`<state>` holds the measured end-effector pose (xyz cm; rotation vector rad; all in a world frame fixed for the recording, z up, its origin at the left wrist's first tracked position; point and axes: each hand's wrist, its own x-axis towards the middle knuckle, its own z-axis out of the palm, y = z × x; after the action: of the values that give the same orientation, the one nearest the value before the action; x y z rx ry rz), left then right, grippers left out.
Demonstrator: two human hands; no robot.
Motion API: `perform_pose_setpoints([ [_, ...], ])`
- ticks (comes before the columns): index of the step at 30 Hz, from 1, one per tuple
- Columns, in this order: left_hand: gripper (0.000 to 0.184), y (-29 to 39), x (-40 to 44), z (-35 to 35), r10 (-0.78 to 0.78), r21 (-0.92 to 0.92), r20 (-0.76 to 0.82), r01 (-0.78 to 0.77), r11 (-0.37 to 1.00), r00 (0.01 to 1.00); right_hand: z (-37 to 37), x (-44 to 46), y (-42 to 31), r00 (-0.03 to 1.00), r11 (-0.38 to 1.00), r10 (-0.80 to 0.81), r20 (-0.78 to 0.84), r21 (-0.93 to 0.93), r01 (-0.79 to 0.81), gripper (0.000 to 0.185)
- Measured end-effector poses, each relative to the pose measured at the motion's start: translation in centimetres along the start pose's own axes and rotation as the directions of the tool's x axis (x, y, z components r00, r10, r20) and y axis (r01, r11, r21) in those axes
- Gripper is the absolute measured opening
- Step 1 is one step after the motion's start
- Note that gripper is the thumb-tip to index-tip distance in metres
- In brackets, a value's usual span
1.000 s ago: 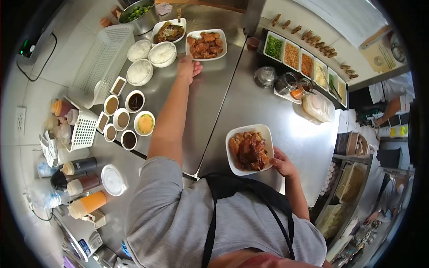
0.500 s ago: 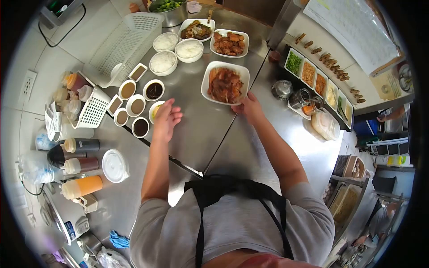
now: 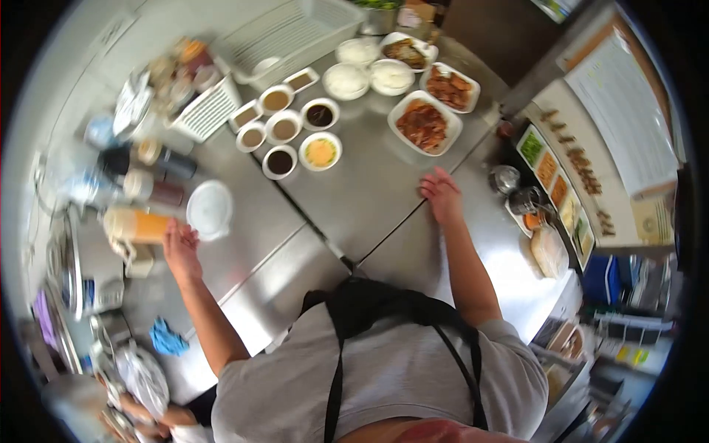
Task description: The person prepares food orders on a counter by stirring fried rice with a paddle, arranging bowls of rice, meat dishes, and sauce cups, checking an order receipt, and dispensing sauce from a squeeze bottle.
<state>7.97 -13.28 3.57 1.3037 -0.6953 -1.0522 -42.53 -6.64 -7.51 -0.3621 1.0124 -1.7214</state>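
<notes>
While my right hand [image 3: 442, 196] hangs over the near middle of the worktop [image 3: 347, 214], its fingers are loosely bent and it has hold of nothing. The nearest white dish [image 3: 452, 131] sits beyond it, clear of my fingers, heaped with reddish-brown food [image 3: 423, 122]. On the left, my left hand [image 3: 182, 247] is at the end of an orange squeeze bottle [image 3: 140, 224], fingers partly curled; blur hides whether they touch it or have any grip on it, so I cannot tell. A round white lid [image 3: 210, 210] lies just beside that hand. As for how far along things are, three filled dishes stand grouped at the far right of the middle, next to three mounds of rice [image 3: 346, 80] in bowls. Left of those, sauces [image 3: 320, 114] fill small round cups and two narrow dishes, and one bowl holds something yellow [image 3: 320, 152] flecked with green. Nothing in this group looks unfilled, so I judge the filling and setting down of these portions to be done. All of them are uncovered, and whether anything more belongs with them I cannot judge from here. At the right, chopped ingredients [image 3: 546, 170] stand in a row, well apart from my right hand.
</notes>
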Motion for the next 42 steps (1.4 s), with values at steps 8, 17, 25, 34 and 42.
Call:
perform_pose_setpoints([
  [8, 0.024, 4.6, -3.6, -17.5, 0.680, 0.724, -0.405, -0.241, 0.647, 0.611, -15.1, -6.9, -7.1, 0.879, 0.543, -0.464, -0.111, -0.820, 0.183, 0.007],
  [17, 0.086, -2.4, -5.4, -32.7, 0.215, 0.664, -0.747, 0.693, 0.281, 0.629, -24.3, -24.1, -22.3, 0.457, 0.093, -0.711, -0.534, -0.716, -0.692, 0.059],
  [25, 0.051, -8.7, -1.2, -30.8, 0.474, 0.911, -0.369, 0.411, 0.015, 0.800, -23.1, -25.4, -17.9, 0.642, -0.090, -0.447, -0.623, -0.683, -0.725, 0.085],
  [34, 0.018, -9.8, -7.2, -15.0, 0.678, 0.968, 0.149, -0.246, 0.049, 0.720, -7.8, -14.7, -10.7, 0.897, -0.186, -0.428, 0.114, -0.982, 0.036, 0.027],
  [42, 0.015, -10.1, -12.0, 5.9, 0.375, 0.355, 0.714, -0.768, 0.533, 0.591, 1.0, -13.5, -3.0, 0.904, 0.136, -0.353, 0.240, -0.943, 0.303, 0.012],
])
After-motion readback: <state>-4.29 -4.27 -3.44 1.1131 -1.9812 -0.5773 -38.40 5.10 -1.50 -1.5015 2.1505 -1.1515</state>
